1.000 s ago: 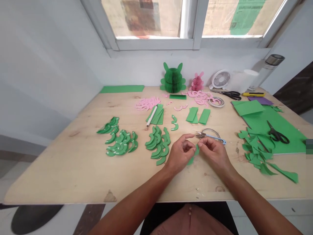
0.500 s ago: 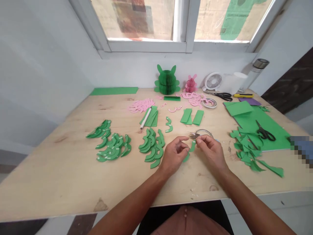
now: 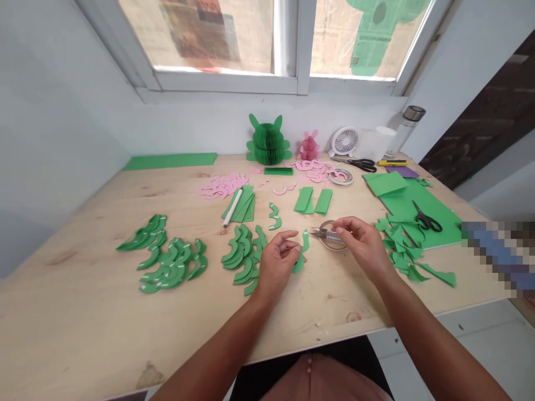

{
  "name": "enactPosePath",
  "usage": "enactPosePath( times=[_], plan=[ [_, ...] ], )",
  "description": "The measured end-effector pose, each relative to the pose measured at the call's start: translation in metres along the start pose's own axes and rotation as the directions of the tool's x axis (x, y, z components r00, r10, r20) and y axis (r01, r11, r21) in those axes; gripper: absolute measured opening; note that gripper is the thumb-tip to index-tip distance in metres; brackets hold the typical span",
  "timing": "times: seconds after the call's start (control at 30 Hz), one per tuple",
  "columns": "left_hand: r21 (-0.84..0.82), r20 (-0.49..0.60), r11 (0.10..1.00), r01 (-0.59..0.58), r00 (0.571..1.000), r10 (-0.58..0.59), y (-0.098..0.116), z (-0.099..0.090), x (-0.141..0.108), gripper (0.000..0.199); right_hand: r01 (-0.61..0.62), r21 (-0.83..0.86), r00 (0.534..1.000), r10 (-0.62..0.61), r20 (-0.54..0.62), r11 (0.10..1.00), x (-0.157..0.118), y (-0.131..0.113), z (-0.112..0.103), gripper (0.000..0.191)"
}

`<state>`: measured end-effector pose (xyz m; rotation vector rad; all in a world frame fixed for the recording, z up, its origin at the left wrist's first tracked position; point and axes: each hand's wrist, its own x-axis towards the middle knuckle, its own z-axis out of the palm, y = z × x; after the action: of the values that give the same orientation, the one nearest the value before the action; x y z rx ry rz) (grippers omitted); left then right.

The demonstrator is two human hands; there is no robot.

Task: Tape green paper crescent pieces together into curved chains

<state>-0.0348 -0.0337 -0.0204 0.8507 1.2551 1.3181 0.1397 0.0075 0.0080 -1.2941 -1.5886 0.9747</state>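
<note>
My left hand (image 3: pixel 276 259) pinches a curved green paper cutout (image 3: pixel 306 240) between thumb and fingers. The cutout stands above the tabletop, with a small white strip near its upper end and its lower part partly behind my fingers. My right hand (image 3: pixel 361 242) is over a tape roll (image 3: pixel 343 249), thumb and fingertips drawn together at the rear end of a small metal cutting tool (image 3: pixel 324 235). This tool lies across the roll, tips pointing left. Whether my fingers grip it is hidden. Left of my left hand are green cutouts (image 3: pixel 242 253) in a loose pile.
Further left lie green cutouts with white strips (image 3: pixel 171 264). A white pen (image 3: pixel 233 209) rests on green strips. Behind stand a green paper figure (image 3: pixel 268 143), a pink one (image 3: pixel 309 148) and a small fan (image 3: pixel 345 141). Black scissors (image 3: pixel 426 217) and green scraps (image 3: pixel 403 245) lie right.
My hands have moved apart; the right has left the cutout's upper end and gone right to the tape roll and tool. The view has turned a little right.
</note>
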Motion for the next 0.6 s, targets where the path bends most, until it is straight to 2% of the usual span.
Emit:
enactPosePath(
  times=[0.1,0.27,0.43,0.6],
  plan=[
    [-0.010,0.002,1.000,0.001,1.000,-0.001,0.001,0.001,0.000,0.035,0.084,-0.254,0.993,-0.060,0.099,0.964,0.012,-0.006,-0.002,0.016],
    [-0.016,-0.005,1.000,0.019,1.000,-0.019,-0.001,0.000,0.003,0.039,0.191,-0.595,0.980,-0.119,0.158,0.781,0.033,0.000,0.011,0.015],
    [-0.036,0.000,0.999,0.040,0.999,-0.040,-0.002,-0.001,0.004,0.039,0.236,-0.697,0.971,-0.131,0.201,0.677,0.035,0.017,0.021,0.017],
    [-0.042,-0.001,0.998,0.056,0.998,-0.056,-0.001,0.001,0.003,0.037,0.262,-0.721,0.963,-0.129,0.235,0.642,0.032,0.023,0.020,0.017]
  ],
)
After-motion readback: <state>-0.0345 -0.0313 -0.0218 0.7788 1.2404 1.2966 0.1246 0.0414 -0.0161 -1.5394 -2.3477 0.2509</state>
